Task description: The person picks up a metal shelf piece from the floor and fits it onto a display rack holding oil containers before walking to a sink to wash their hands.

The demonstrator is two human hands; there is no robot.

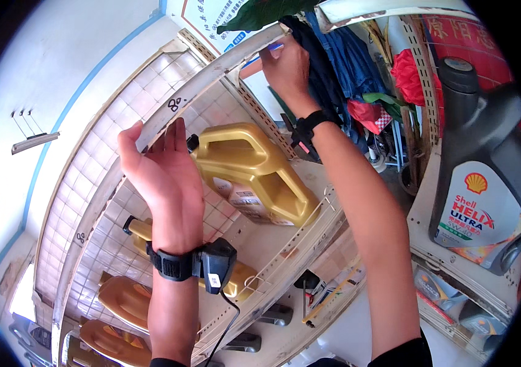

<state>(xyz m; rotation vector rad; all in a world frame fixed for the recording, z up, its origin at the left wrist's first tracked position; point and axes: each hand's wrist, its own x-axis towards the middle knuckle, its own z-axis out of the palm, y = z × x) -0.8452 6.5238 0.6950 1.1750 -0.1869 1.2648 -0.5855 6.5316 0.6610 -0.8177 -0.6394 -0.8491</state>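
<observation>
My left hand [166,168] grips the front edge of the upper metal shelf [178,98], thumb in front and fingers curled behind it from below. Higher up, my right hand [288,67] is closed at the shelf's far corner, beside the perforated upright. A bit of blue shows by its fingers; what it holds, if anything, is hidden. Beneath my hands a gold oil jug [242,165] with a dark cap stands tilted in view on the lower shelf [273,251]. Both wrists wear black straps; the left one carries a small camera-like box [216,266] with a cable.
More gold and brown jugs [117,339] line the shelf at lower left. A large grey oil jug [480,177] stands on a rack at right. Dark blue clothes [346,67] hang behind my right hand, near red cloth flowers [407,76]. Tools [328,300] lie below.
</observation>
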